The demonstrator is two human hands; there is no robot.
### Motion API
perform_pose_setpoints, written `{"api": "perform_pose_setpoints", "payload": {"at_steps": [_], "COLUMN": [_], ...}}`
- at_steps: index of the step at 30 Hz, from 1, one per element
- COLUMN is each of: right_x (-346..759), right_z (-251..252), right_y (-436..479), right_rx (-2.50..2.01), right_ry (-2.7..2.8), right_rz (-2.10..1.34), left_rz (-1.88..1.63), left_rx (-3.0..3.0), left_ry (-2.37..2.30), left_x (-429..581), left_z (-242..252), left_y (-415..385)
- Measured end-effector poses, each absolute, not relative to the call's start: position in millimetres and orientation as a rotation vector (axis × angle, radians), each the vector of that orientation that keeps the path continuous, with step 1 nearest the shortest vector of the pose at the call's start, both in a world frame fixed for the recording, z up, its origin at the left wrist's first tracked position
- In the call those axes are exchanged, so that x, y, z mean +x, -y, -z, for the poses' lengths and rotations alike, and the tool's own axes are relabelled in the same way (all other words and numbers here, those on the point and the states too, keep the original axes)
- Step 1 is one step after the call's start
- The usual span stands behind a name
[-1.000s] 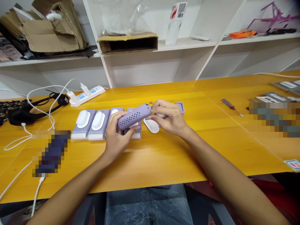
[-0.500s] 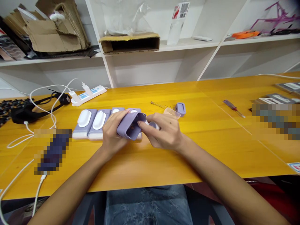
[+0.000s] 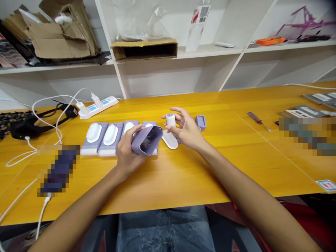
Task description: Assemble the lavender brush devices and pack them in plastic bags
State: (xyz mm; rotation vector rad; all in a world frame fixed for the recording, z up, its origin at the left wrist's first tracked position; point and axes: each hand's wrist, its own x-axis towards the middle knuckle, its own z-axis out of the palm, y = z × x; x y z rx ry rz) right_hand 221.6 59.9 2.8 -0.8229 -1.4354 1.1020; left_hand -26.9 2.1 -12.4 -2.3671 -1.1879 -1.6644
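My left hand (image 3: 128,150) is shut on a hollow lilac plastic casing (image 3: 147,140), whose open end faces right. My right hand (image 3: 185,131) holds a small white cylindrical part (image 3: 170,120) in its fingers, apart from the casing. Beneath that hand, a white oval cover (image 3: 169,140) lies on the yellow wooden table (image 3: 168,178). A small lilac cap (image 3: 201,123) stands just right of my right hand. Left of my left hand sit lilac-and-white devices (image 3: 102,139) in a row, two more partly hidden behind the casing.
A white power strip (image 3: 98,107) with plugged-in cables lies at the table's back left. A screwdriver (image 3: 258,121) lies to the right, near printed cards and a pixelated object. White shelves with cardboard (image 3: 144,49) stand behind the table.
My right hand has moved away from the casing and now shows the white cylindrical part. My left hand has kept the casing, with its open end still facing right.
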Motion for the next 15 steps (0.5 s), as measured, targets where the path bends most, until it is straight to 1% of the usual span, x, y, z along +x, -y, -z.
{"api": "perform_pose_setpoints", "payload": {"at_steps": [4,7,11,15], "right_x": [228,232,229,220], "right_z": [-1,-5,-14,-20], "right_y": [-68,-66,-53,-35], "right_rx": [-0.912,-0.876,-0.725,-0.477], "right_ry": [1.362,1.395,1.495,1.599], "right_rz": [-1.001,-0.793,-0.228,0.334], "left_rz": [1.637,1.616,1.565,1.558], "left_rx": [-2.428,-2.466,-2.446,-2.417], "left_ry": [1.112,1.087,1.084,1.093], "left_x": [-25,-24,-21,-20], "left_z": [9,11,11,11], "left_y": [0,1,2,2]}}
